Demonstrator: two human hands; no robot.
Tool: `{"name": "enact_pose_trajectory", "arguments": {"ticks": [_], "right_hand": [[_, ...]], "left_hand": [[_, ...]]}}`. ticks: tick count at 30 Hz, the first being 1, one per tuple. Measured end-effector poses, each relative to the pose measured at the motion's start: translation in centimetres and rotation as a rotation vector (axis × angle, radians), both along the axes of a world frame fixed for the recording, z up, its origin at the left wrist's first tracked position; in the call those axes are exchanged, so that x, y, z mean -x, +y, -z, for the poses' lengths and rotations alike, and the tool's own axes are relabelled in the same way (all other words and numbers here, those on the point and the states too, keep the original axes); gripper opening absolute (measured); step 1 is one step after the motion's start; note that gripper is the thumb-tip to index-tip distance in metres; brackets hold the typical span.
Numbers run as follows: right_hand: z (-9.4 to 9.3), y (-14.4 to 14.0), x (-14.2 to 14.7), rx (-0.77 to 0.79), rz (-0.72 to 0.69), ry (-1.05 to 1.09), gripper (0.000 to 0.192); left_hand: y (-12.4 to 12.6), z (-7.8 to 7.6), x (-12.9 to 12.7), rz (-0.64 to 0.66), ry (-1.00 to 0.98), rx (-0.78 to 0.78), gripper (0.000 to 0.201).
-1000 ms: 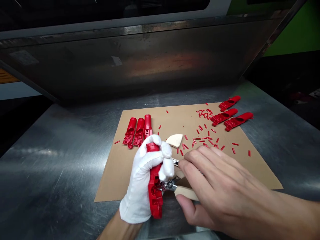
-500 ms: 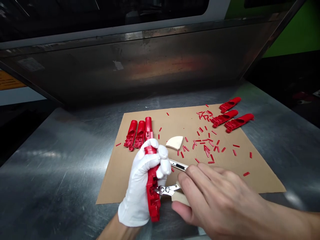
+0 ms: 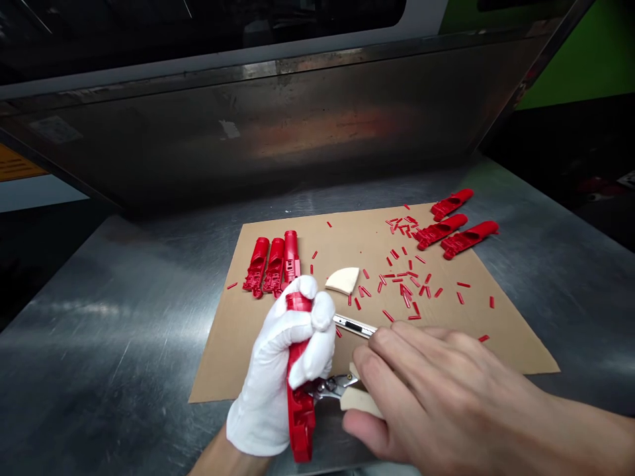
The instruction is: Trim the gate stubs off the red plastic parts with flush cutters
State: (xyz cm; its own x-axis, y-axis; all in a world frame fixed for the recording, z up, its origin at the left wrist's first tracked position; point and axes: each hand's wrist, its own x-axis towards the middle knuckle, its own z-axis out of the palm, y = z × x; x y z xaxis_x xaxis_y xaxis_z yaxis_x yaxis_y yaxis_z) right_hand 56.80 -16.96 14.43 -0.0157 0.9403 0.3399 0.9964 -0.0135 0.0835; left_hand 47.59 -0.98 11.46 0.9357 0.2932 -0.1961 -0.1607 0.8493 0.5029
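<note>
**Red part [image 3: 301, 433] gripped above the cardboard's [image 3: 218, 360] near edge, cutters [image 3: 358, 400] at its side**

The red part is held lengthwise across the cardboard's near edge, its round end pointed toward the far side. It is clasped by the white-gloved left hand [image 3: 278, 360], whose fingers are wrapped around it. The cutters' cream handles are gripped in the bare right hand [image 3: 421, 390]. Their metal jaws are brought against the part's right side; whether they are closed cannot be told, as the tips are hidden.

A utility knife [image 3: 353, 324], partly covered by the right hand, is seen over the cardboard's near half. A cream wedge [image 3: 343, 280] is placed near the cardboard's middle. Small red strips [image 3: 491, 302] are scattered mostly over its right half. Three red pieces [image 3: 274, 266] are lined up on its left side, and three more pieces [image 3: 470, 239] are laid aslant at its far right corner, partly past the edge. The cardboard is supported by a metal bench [image 3: 99, 317].
</note>
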Motion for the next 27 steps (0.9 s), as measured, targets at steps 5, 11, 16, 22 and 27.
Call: {"name": "enact_pose_trajectory", "arguments": {"ticks": [5, 11, 16, 22, 27], "right_hand": [[-0.9, 0.3, -0.1, -0.052, -0.075, -0.185, 0.019], [0.0, -0.2, 0.1, -0.143, 0.015, -0.049, 0.029], [-0.2, -0.6, 0.6, -0.151, -0.003, -0.192, 0.032], [-0.4, -1.4, 0.7, -0.193, -0.013, -0.352, 0.038], [-0.2, -3.9, -2.4, -0.219, 0.230, -0.067, 0.037]], "left_hand": [[-0.3, -0.1, -0.2, -0.055, -0.015, 0.151, 0.016], [-0.3, 0.1, 0.0, -0.034, -0.088, 0.277, 0.020], [-0.4, 0.3, 0.1, -0.045, -0.108, 0.278, 0.020], [-0.4, 0.3, 0.4, -0.038, -0.080, 0.206, 0.020], [1.4, 1.2, 1.3, -0.161, -0.069, 0.293, 0.024]]}}
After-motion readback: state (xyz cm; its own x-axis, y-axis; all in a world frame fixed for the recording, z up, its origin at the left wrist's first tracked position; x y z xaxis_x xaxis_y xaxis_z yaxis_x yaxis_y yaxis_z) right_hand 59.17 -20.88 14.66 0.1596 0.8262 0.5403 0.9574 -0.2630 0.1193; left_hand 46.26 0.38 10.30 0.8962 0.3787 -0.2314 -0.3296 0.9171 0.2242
